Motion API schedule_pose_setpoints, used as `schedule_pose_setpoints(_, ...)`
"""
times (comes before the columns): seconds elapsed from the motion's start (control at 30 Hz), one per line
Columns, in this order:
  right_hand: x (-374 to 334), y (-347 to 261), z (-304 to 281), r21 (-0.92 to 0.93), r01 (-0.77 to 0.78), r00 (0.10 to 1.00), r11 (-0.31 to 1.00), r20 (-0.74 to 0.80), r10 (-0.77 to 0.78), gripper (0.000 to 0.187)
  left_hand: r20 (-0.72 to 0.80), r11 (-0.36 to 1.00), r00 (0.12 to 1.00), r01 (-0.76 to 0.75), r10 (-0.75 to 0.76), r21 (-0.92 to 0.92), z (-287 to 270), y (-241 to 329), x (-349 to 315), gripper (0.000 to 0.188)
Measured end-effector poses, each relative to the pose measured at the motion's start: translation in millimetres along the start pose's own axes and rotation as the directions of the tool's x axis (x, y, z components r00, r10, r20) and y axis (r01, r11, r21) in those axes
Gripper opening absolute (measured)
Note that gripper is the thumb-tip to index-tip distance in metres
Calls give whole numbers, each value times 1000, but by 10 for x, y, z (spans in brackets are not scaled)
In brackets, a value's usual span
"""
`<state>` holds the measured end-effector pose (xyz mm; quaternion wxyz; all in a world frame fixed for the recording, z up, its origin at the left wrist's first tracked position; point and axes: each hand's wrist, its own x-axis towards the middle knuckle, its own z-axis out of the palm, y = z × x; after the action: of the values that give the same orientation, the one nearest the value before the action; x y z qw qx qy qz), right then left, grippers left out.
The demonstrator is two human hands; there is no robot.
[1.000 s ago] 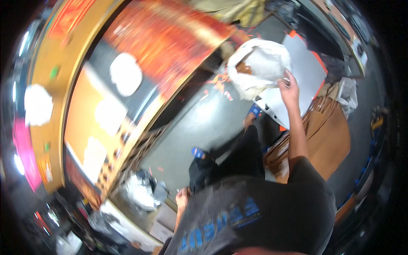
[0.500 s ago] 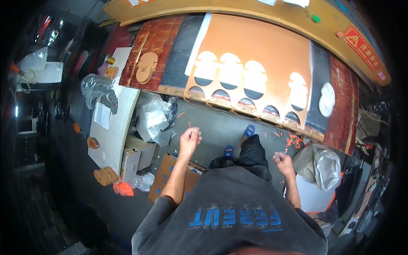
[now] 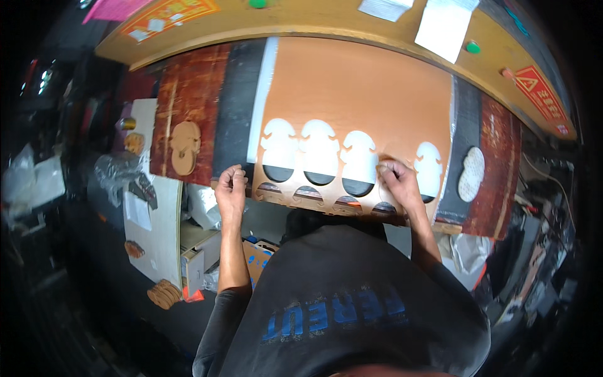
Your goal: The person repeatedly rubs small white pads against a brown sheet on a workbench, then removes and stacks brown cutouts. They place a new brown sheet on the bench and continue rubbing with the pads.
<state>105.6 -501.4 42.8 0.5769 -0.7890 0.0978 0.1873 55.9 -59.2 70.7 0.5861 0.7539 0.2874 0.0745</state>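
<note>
A wide tan-orange sheet (image 3: 364,75) lies on the bench, with a row of rounded cut-outs near its front edge. White backing (image 3: 319,147) and dark board show through the holes. My right hand (image 3: 399,182) rests over the sheet between the third and last full cut-outs, thumb and fingers pinched at its surface; what they grip is hidden. Just off the sheet's front left corner, my left hand (image 3: 232,182) is held with fingers closed, and I cannot make out anything in it. A small stack of tan cut pieces (image 3: 185,147) sits on the red-brown board to the left.
On the right lies a white rounded template (image 3: 471,173). A yellow machine beam (image 3: 352,32) spans the back, bearing papers and green and red buttons. At left stands a pale side table (image 3: 157,220) with plastic bags and more cut pieces (image 3: 164,294).
I have come closer to the bench. Both hands have risen from beside my body: the right onto the sheet, the left to the bench's front edge.
</note>
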Motion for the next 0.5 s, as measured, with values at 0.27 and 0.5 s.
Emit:
schedule_pose_setpoints(0.27,-147,254,-579,-231,73,906,970,-391,-162,26,77,915,982,-190,174,356,466,-75,304,25)
schedule_pose_setpoints(0.5,-594,581,-1307,-159,-253,621,954,-783,34,38,135,963,990,-71,37,258,299,-345,348,32)
